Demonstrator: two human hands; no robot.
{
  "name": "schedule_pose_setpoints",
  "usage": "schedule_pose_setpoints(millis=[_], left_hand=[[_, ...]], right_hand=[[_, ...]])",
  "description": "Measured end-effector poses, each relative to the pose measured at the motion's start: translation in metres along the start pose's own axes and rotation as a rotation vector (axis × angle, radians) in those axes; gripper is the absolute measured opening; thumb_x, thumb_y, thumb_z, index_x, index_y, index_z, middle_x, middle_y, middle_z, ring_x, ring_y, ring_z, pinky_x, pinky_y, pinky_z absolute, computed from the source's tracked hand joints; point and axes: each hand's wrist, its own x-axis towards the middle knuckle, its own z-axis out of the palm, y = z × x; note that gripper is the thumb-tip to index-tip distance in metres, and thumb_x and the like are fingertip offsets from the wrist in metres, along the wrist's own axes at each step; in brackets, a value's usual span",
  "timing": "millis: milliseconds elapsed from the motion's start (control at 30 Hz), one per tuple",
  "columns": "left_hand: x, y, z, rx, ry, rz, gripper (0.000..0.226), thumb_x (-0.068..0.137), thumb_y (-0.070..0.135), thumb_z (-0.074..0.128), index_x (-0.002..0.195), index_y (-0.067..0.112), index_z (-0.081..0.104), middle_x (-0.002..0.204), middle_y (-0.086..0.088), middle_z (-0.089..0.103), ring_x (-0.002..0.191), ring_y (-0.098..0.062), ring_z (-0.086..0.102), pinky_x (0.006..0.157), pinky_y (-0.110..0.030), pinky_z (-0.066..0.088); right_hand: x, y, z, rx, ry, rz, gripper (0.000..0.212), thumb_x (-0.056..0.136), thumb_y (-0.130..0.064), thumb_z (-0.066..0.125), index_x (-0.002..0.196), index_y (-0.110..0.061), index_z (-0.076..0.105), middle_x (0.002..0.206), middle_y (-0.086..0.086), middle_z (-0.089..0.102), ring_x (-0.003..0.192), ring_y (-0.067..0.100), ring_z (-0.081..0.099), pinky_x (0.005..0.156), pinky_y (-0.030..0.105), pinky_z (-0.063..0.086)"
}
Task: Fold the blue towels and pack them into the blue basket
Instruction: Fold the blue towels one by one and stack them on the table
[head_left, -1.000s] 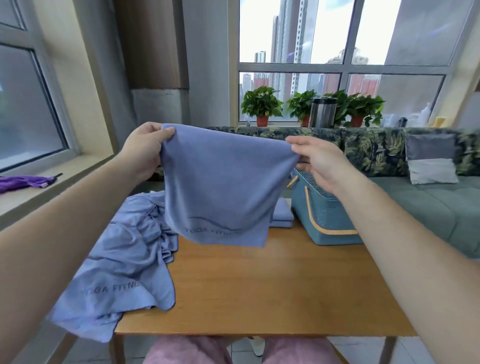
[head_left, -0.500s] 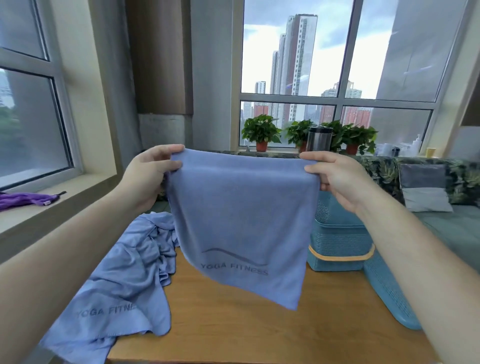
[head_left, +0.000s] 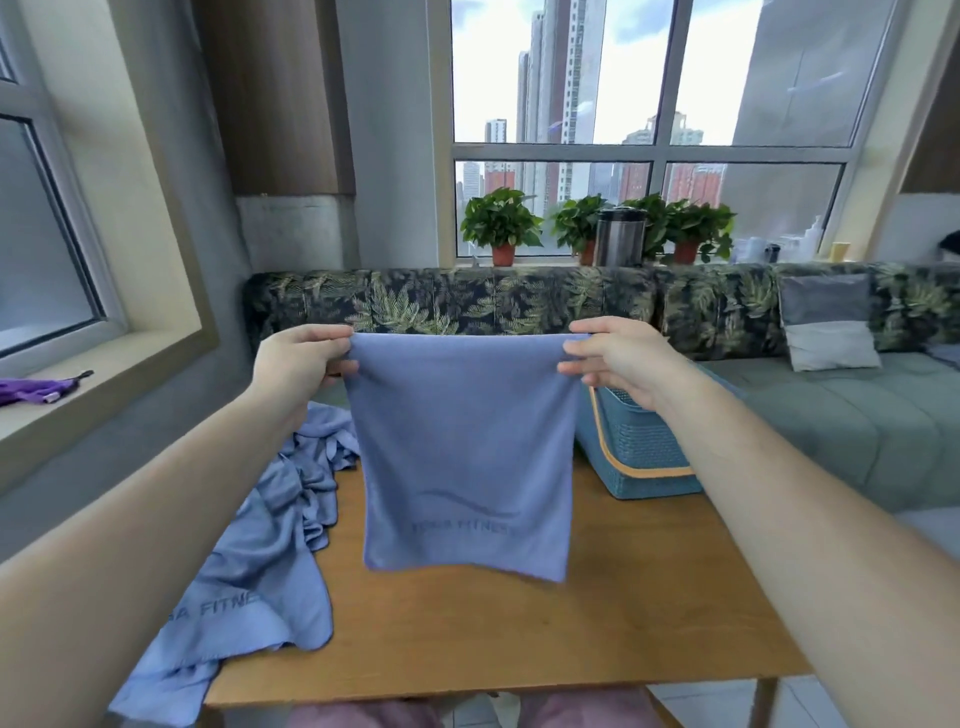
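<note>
Mid-fold: pinching blue towel's (head_left: 467, 441) top corners between fingers (head_left: 324, 332) of left hand (head_left: 296, 364) and right hand (head_left: 623, 364). Next, probably: bring corners together, pack into blue basket (head_left: 644, 457), 2 o'clock.

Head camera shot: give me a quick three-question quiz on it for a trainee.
1. True or false: the left hand and right hand each pinch a top corner of the held towel.
2. The blue basket stands: A) on the table, far right; B) on the sofa; C) on the windowsill.
3. Fill in: the crumpled towels lie on the table's ___ side.
Key: 1 true; 2 A; 3 left.
</note>
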Motion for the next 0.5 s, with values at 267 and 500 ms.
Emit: schedule_pose_setpoints(millis=[267,500], left_hand=[[-0.025,-0.039,-0.005,-0.078,0.055,-0.037,0.008,0.089,0.015,0.07,0.094,0.009,0.071,0.09,-0.01,0.07,0.074,-0.02,0.068,0.07,-0.027,0.057],[-0.12,-0.19,-0.001,0.215,0.078,-0.31,0.017,0.086,0.018,0.075,0.093,0.008,0.064,0.078,-0.008,0.062,0.064,-0.02,0.058,0.061,-0.032,0.05]], right_hand=[[-0.019,0.047,0.016,-0.021,0.193,-0.046,0.003,0.092,-0.028,0.071,0.091,-0.025,0.072,0.095,-0.005,0.072,0.081,0.01,0.07,0.06,0.022,0.044],[-0.084,0.207,0.043,-0.114,0.233,0.157,0.01,0.088,-0.012,0.07,0.085,-0.02,0.074,0.083,-0.008,0.07,0.077,0.008,0.06,0.059,0.008,0.042]])
